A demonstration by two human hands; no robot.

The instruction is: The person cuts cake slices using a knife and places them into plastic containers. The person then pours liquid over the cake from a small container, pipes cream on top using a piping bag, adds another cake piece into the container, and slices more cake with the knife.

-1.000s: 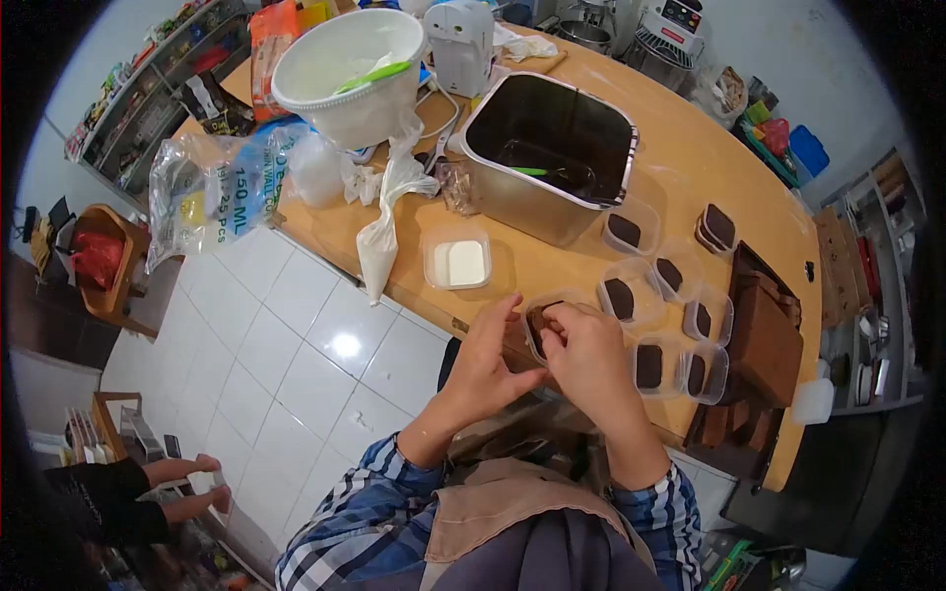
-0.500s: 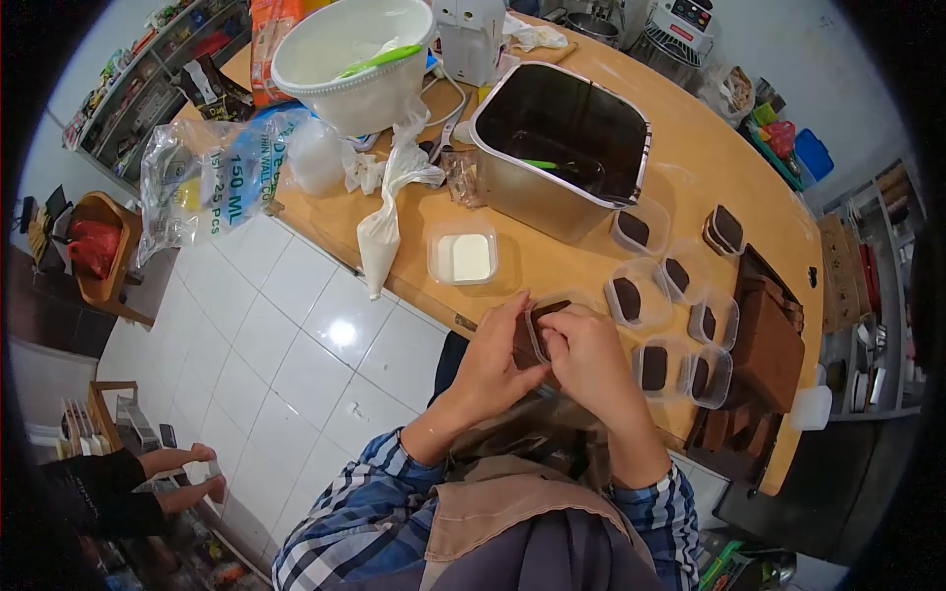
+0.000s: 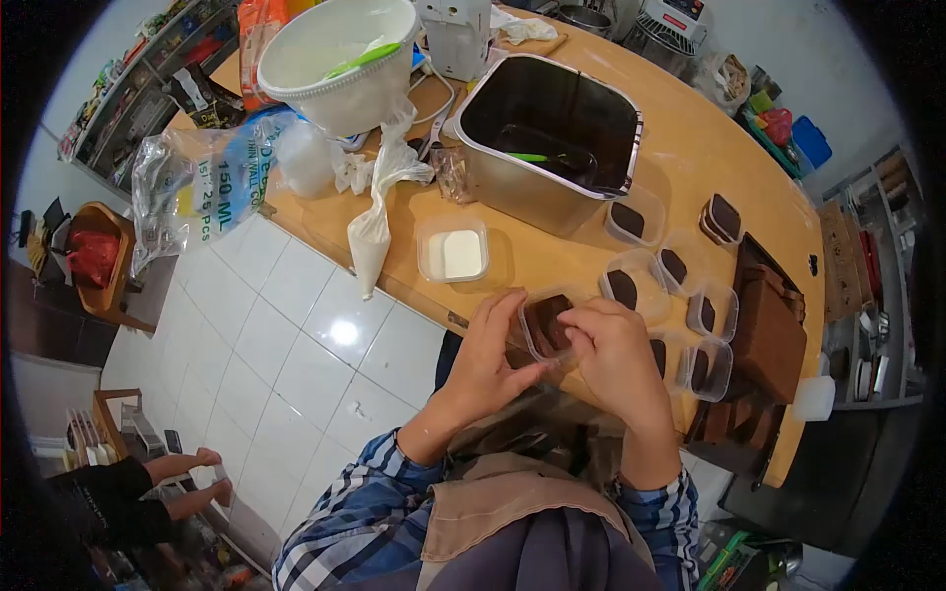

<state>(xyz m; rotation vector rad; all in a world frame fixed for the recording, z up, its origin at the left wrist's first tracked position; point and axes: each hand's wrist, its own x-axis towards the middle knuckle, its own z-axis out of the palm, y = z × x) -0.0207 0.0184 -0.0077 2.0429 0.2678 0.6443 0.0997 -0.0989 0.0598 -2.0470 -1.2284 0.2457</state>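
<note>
Between my hands a clear plastic cup (image 3: 529, 347) is tipped toward me, with a chocolate cake slice (image 3: 548, 317) inside. My left hand (image 3: 485, 357) wraps the cup's left side, thumb along the near edge. Curled fingers of my right hand (image 3: 613, 353) reach over its right rim beside the cake; what they pinch, if anything, is hidden. Just beyond my left hand stands a cup of white cream (image 3: 459, 255). Several clear cups with cake pieces, among them one (image 3: 708, 366), stand to the right, partly covered by my right hand.
A filled piping bag (image 3: 372, 241) lies over the table's left edge. Behind are a deep metal tin (image 3: 532, 192) with dark mixture and a white bowl (image 3: 340, 98). Chocolate cake slabs (image 3: 765, 335) lie on a tray at right. Another person's legs (image 3: 182, 481) show lower left.
The cup has tilted open toward me, so the cake inside shows more. My right hand has moved slightly right and down, its fingers drawn back toward the cup's right rim.
</note>
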